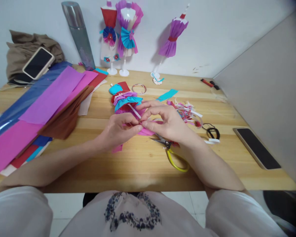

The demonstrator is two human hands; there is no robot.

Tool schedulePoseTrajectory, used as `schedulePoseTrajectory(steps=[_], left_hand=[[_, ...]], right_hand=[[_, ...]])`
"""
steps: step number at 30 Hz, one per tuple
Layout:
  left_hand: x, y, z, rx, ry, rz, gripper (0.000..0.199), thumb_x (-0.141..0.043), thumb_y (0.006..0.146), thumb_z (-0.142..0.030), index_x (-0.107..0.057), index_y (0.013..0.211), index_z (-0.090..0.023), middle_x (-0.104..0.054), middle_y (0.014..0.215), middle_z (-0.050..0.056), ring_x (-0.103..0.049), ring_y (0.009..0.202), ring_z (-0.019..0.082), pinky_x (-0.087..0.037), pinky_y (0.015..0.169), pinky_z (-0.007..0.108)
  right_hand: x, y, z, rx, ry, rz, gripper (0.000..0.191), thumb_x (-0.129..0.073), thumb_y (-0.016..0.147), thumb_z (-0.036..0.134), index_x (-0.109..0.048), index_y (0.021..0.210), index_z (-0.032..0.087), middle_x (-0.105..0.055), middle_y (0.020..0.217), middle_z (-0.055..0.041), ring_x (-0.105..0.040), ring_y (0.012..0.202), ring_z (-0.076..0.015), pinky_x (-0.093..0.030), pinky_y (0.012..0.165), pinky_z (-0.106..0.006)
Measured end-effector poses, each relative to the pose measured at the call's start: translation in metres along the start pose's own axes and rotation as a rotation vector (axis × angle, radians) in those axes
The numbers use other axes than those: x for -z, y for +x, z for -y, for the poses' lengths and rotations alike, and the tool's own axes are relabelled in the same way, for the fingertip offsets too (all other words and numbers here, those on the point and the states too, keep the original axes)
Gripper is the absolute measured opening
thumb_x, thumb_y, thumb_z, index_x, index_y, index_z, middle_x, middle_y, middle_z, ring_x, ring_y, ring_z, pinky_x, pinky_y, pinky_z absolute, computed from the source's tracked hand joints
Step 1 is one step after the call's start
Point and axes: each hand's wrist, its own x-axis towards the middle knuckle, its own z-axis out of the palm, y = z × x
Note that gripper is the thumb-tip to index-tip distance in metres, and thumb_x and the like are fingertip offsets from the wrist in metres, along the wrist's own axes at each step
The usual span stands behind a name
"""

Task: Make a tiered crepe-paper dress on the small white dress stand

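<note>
While the left hand (123, 130) and right hand (160, 119) are curling nearly closed, fingertips together, they are hiding anything held; pink paper (146, 132) is peeking out beneath, a dressed doll (125, 101) lying just beyond.

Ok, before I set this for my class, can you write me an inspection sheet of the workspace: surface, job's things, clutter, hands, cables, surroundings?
Surface: wooden table, pale, grain visible.
Job's things: small dress form in ruffled paper, lying down; yellow-handled scissors by the right wrist; coloured sheets overlapping at the left.
Clutter: scrap pile, dark loops and a phone, all toward the right.
Hands: left hand and right hand meet at the fingertips near the form's white rod; what they pinch is unclear.
Cables: nothing seen that is clearly a cable.
Surroundings: white wall behind; bottle and three dressed forms at the back.
</note>
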Motion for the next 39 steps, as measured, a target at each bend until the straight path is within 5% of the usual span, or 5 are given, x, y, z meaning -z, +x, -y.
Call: schedulePoseTrajectory(steps=[8, 26, 33, 39], left_hand=[[-0.002, -0.001, 0.005, -0.074, -0.005, 0.02, 0.017, -0.068, 0.082, -0.023, -0.066, 0.066, -0.016, -0.07, 0.07, 0.003, -0.063, 0.066, 0.013, -0.049, 0.063, 0.024], [0.016, 0.003, 0.02, -0.505, 0.247, 0.092, 0.026, -0.068, 0.09, -0.039, -0.069, 0.074, -0.02, -0.07, 0.076, 0.007, -0.065, 0.072, 0.016, -0.051, 0.068, 0.027], [0.014, 0.001, 0.013, -0.382, 0.071, 0.136, 0.026, -0.064, 0.089, -0.039, -0.07, 0.075, -0.019, -0.071, 0.076, 0.007, -0.065, 0.072, 0.017, -0.051, 0.069, 0.029], [0.007, 0.0, 0.006, 0.076, -0.113, 0.169, 0.01, -0.068, 0.08, -0.024, -0.07, 0.075, -0.016, -0.07, 0.072, 0.003, -0.061, 0.064, 0.012, -0.049, 0.06, 0.023]], right_hand=[[-0.001, 0.0, -0.003, -0.203, 0.306, 0.125, 0.016, -0.07, 0.079, 0.031, -0.067, 0.066, 0.021, -0.071, 0.106, -0.0068, -0.067, 0.097, -0.0222, -0.052, 0.087, -0.039], [-0.003, -0.002, -0.004, -0.248, 0.434, 0.216, 0.016, -0.072, 0.081, 0.03, -0.067, 0.07, 0.02, -0.069, 0.11, -0.0074, -0.065, 0.101, -0.0189, -0.05, 0.084, -0.031], [-0.001, -0.002, -0.007, -0.325, 0.505, 0.125, 0.017, -0.074, 0.077, 0.032, -0.066, 0.067, 0.021, -0.07, 0.114, -0.0069, -0.065, 0.097, -0.0203, -0.051, 0.076, -0.032], [0.001, 0.0, -0.004, -0.379, 0.609, 0.071, 0.016, -0.076, 0.072, 0.032, -0.067, 0.063, 0.023, -0.072, 0.101, -0.0067, -0.065, 0.095, -0.0224, -0.051, 0.073, -0.032]])
